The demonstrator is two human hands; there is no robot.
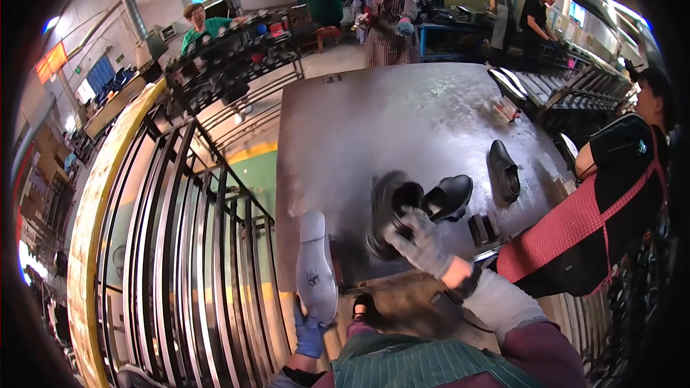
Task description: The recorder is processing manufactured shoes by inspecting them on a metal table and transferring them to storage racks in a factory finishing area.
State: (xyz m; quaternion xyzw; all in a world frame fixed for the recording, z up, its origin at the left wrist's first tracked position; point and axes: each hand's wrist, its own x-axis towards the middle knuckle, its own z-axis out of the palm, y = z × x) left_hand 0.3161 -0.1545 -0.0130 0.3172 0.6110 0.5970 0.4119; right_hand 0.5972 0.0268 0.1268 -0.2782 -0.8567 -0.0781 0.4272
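My left hand (pixel 309 332), in a blue glove, grips a shoe by one end beside the table's left edge. That shoe's pale grey sole (pixel 316 266) faces me, with a dark mark on it; its upper is hidden. At the table's near side, my right hand (pixel 424 246), in a grey-white glove, has its fingers curled at the opening of a black shoe (pixel 384 205). This shoe is smeared by motion. Just right of it lies another black shoe (pixel 449 197), and farther right a third black shoe (pixel 504 172).
The dark metal table (pixel 345 122) bears a small black block (pixel 482 230) and a reddish object (pixel 507 111). A metal-barred rack (pixel 180 230) stands left. A co-worker in a red checked apron (pixel 553 237) is close on the right; another person (pixel 388 14) stands beyond the table.
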